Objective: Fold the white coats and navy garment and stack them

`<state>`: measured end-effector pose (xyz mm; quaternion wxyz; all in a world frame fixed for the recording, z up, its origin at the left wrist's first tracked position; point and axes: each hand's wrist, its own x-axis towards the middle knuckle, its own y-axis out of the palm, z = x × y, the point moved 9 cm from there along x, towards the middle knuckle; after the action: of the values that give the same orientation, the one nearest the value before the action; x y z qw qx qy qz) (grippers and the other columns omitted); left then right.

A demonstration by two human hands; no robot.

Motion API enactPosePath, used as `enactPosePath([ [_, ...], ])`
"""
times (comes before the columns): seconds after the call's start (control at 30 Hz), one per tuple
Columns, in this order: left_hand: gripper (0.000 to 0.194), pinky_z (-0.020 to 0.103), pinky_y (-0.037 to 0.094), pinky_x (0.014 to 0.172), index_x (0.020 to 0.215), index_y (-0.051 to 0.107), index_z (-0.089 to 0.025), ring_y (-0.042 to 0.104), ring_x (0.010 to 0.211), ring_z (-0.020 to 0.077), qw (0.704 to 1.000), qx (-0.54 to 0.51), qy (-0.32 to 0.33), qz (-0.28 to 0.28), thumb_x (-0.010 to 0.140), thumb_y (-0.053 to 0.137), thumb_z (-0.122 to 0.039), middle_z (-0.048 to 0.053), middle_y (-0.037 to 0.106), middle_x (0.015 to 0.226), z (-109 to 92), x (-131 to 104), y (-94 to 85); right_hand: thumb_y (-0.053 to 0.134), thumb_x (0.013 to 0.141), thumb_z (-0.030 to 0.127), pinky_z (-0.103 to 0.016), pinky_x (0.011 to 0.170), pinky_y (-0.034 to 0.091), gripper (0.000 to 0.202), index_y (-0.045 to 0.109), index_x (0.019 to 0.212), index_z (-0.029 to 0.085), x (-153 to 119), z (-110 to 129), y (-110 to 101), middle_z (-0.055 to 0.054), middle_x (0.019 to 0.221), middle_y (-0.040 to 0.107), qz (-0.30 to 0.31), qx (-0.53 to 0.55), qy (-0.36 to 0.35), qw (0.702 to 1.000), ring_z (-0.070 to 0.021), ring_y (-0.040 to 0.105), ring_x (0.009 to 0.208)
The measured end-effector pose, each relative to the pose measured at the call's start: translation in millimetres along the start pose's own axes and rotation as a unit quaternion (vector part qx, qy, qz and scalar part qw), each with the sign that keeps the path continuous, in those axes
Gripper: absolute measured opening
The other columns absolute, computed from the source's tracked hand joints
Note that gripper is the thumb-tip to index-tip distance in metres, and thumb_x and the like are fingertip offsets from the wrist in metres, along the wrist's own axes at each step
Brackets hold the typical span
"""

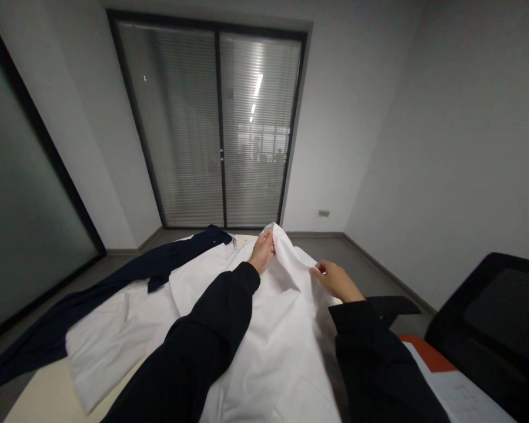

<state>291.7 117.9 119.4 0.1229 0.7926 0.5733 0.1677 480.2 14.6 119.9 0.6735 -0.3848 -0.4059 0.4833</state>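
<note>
A white coat is spread over a pale table, one wide sleeve lying out to the left. My left hand is closed on the coat's far part, where the cloth rises into a peak. Off to its right, my right hand pinches the coat's right edge between thumb and fingers. Between the two hands the fabric hangs in loose folds. A dark navy garment lies along the table's left and far side, partly under the white cloth.
At the right stands a black mesh chair with its armrest close to my right forearm. Papers and an orange-red item lie beside it. Beyond the table are a glass partition with blinds and a grey wall.
</note>
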Motion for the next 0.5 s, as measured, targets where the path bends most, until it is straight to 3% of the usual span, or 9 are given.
enactPosePath([
  [0.07,0.065,0.029,0.052,0.075,0.139,0.027,-0.019,0.067,0.084,0.0156,0.999,0.029,-0.03,0.02,0.087,0.061,-0.034,0.014,0.062,0.118,9,-4,2.8,0.051,0.089,0.036,-0.026,0.064,0.037,0.025,0.065,0.08,0.018,1,-8,-1,-0.009,0.082,0.07,-0.015,-0.01,0.028,0.999,-0.0194,0.063,0.076],
  [0.17,0.106,0.031,0.052,0.076,0.148,0.004,-0.019,0.066,0.085,0.0173,0.984,0.168,-0.06,0.023,0.072,0.078,-0.02,0.021,0.054,0.13,27,-10,-0.4,0.047,0.091,0.035,-0.027,0.062,0.036,0.028,0.066,0.081,0.017,2,-19,2,-0.011,0.082,0.071,-0.027,-0.019,0.059,0.998,-0.0211,0.065,0.077],
  [0.27,0.097,0.033,0.052,0.078,0.147,0.014,-0.011,0.067,0.081,0.0186,0.962,0.267,-0.051,-0.002,0.071,0.073,-0.01,0.022,0.06,0.119,38,-12,-6.8,0.047,0.09,0.033,-0.027,0.064,0.038,0.027,0.067,0.084,0.018,1,-28,8,-0.012,0.083,0.071,-0.032,-0.021,0.074,0.997,-0.0226,0.066,0.081],
  [0.4,0.075,0.033,0.049,0.086,0.145,0.023,-0.017,0.066,0.087,0.0174,0.962,0.273,0.009,-0.021,0.081,0.063,-0.016,0.016,0.062,0.119,28,-9,-9.7,0.046,0.09,0.032,-0.027,0.066,0.04,0.026,0.068,0.087,0.017,0,-37,14,-0.014,0.087,0.072,-0.043,-0.022,0.091,0.995,-0.0235,0.067,0.086],
  [0.5,0.089,0.032,0.049,0.084,0.145,0.024,-0.012,0.067,0.09,0.0212,0.946,0.319,-0.029,0.052,0.075,0.073,-0.032,0.018,0.064,0.115,31,-15,-8.6,0.044,0.091,0.03,-0.027,0.067,0.041,0.027,0.067,0.094,0.017,-1,-42,16,-0.015,0.089,0.072,-0.054,-0.017,0.105,0.993,-0.0235,0.067,0.086],
])
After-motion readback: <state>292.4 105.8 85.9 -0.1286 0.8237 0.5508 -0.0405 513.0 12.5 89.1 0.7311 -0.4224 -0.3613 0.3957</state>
